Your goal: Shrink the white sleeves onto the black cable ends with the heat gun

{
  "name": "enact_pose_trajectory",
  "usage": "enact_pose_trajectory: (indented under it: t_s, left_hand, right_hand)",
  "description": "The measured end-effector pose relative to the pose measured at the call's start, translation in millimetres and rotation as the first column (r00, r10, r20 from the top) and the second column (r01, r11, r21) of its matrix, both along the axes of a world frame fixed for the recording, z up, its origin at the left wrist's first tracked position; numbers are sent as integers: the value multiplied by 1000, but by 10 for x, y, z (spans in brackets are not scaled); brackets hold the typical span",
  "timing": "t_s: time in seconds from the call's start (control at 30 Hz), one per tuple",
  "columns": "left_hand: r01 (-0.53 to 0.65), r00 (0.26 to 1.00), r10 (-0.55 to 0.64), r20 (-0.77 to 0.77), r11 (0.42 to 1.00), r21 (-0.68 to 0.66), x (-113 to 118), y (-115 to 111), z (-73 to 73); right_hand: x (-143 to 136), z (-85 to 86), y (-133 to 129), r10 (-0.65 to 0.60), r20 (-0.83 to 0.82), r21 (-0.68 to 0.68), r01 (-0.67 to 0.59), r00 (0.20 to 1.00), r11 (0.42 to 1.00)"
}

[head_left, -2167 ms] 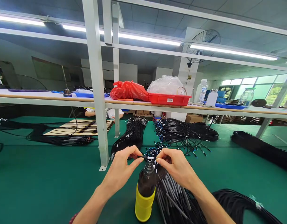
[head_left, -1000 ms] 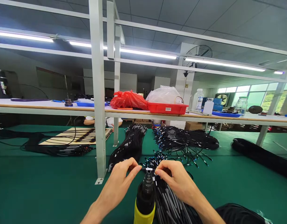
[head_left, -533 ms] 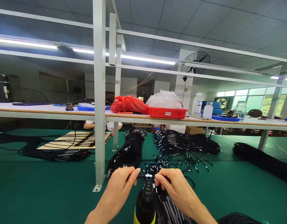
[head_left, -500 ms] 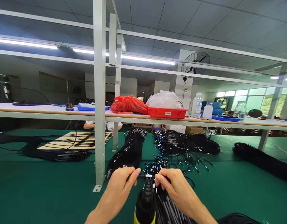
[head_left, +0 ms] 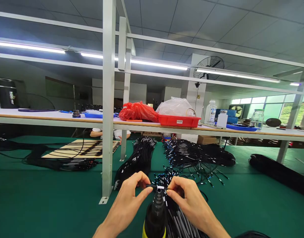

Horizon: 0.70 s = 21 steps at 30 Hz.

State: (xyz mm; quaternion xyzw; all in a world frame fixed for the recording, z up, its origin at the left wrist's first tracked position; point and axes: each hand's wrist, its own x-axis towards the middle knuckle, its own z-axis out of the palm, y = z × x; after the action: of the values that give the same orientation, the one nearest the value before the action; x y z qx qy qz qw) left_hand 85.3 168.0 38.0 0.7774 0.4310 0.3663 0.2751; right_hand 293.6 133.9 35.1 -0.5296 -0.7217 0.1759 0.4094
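Observation:
A black cable with a white sleeve is stretched level between my two hands. My left hand pinches it on the left of the sleeve, with thumb and fingers closed on it. On the other side my right hand pinches the cable close to the sleeve. Just under the sleeve is the nozzle of a black and yellow heat gun, pointing up. Behind and to the right of the gun lies a bundle of black and grey cables with white marks.
Black cable bundles lie on the green table, further ones at left and right. A white post stands left of my hands. The shelf above holds a red tray and bottles. A person's arms show behind.
The view has shifted slightly, so the scene sits a little further right. My left fingers have changed their hold and look less curled; the sleeve remains over the nozzle.

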Motion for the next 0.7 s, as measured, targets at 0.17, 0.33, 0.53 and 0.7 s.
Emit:
enact_pose_trajectory:
  t_s: [0.17,0.33,0.53,0.7]
  left_hand:
    - [-52,993,59,-105,996,69,2,1,-41]
    - [-81,981,98,-169,991,105,9,27,-85]
    - [-41,999,42,-18,996,80,34,-7,-34]
    - [-105,991,101,89,993,45,-89,37,-156]
  right_hand:
    - [-13,-2,-4,2,54,-40,0,999,999]
    - [-21,9,-14,-23,132,-36,28,991,999]
    - [-20,-19,-3,-16,1,-21,16,1000,1000]
    - [69,-120,148,-63,-102,9,65,993,998]
